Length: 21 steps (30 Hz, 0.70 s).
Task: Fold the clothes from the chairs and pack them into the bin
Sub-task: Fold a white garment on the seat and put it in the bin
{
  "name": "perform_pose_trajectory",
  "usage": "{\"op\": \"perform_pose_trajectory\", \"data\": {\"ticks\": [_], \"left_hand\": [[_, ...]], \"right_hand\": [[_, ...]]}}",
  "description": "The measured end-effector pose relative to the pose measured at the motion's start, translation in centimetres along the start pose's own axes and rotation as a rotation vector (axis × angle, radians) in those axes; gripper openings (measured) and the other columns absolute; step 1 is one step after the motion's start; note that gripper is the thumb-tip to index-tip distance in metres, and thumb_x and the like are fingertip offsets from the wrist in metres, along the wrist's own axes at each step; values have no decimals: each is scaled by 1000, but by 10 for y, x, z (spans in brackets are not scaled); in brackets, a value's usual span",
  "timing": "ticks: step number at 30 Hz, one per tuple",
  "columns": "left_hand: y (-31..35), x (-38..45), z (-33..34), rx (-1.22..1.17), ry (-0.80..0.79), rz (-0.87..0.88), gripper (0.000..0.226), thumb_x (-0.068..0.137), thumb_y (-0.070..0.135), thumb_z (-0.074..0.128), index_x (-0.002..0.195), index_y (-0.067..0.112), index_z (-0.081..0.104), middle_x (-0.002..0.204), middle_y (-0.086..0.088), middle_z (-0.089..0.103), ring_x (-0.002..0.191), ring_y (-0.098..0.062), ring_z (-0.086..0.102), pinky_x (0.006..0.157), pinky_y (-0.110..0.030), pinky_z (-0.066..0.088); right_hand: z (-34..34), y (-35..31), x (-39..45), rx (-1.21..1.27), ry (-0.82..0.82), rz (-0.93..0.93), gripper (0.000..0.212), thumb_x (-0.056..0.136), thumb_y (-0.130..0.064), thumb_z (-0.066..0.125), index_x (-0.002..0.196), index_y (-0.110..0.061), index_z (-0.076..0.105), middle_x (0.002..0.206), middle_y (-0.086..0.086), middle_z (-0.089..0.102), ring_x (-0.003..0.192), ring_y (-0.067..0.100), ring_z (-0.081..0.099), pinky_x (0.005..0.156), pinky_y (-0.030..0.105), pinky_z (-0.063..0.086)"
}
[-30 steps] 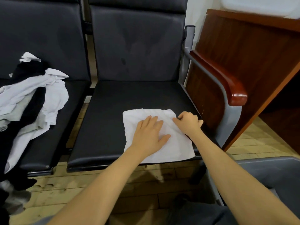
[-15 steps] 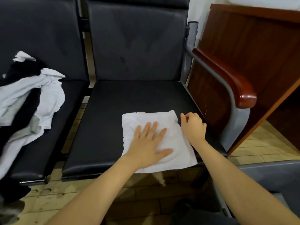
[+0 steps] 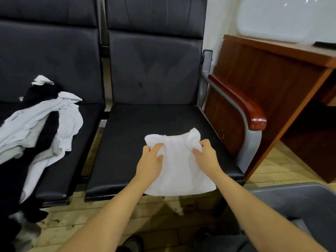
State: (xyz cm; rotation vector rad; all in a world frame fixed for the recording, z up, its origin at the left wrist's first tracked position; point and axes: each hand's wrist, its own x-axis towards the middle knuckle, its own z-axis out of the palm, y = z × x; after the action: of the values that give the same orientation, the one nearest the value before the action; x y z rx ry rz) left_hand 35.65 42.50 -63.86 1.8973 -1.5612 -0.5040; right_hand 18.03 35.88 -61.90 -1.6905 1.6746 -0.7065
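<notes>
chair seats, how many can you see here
2: the right seat holds the white cloth gripped by both hands; the left seat holds the clothes pile. More may lie off-frame.

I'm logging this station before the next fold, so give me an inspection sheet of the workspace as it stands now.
Surface: black padded chair seat, the folded white garment lying at its front edge.
Job's things: heap of white and black clothes on the neighbouring seat, spilling toward the floor; grey bin at lower right, contents not visible.
Clutter: dark specks on the wooden floor.
Grippers: left hand and right hand each pinch the garment near its far edge.
Cables: nothing seen.
Surroundings: wooden armrest, wooden desk, pale wall.
</notes>
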Motion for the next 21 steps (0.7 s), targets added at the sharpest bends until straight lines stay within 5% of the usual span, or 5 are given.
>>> {"op": "perform_pose_trajectory", "data": {"ticks": [5,8,11,15,21], "left_hand": [[47,-11,-9,-135,74,192,39,99,25,42,138,28,42,106,4,33,72,-8,44,68,-18,43],[87,-12,-6,-175,72,276,38,99,26,42,137,29,43,106,5,34,73,-6,43,64,-13,39],[129,-15,12,-213,27,377,37,98,25,44,135,28,46,104,6,34,74,-4,43,62,-9,37],[185,-24,68,-243,-110,468,36,98,26,45,134,27,46,114,6,35,81,-4,44,67,-9,36],[241,-33,194,-153,-409,493,40,98,23,44,138,22,41,131,-6,32,97,-14,43,82,-16,34]], "right_hand": [[-56,-4,-36,91,198,-217,29,97,-13,48,122,-20,35,98,3,56,85,21,57,66,31,46],[-94,5,-52,5,275,-326,33,99,-14,46,129,-25,39,77,-8,50,65,9,50,58,18,36],[-136,33,-64,-85,337,-391,20,99,-13,45,113,-23,53,93,-10,55,81,6,51,69,9,35],[-194,97,-68,-218,378,-301,18,98,-11,44,98,-21,59,102,0,56,91,16,52,76,10,34],[-255,211,-70,-242,322,-35,17,98,-15,47,105,-22,61,107,-4,56,95,13,51,83,22,37]]}}
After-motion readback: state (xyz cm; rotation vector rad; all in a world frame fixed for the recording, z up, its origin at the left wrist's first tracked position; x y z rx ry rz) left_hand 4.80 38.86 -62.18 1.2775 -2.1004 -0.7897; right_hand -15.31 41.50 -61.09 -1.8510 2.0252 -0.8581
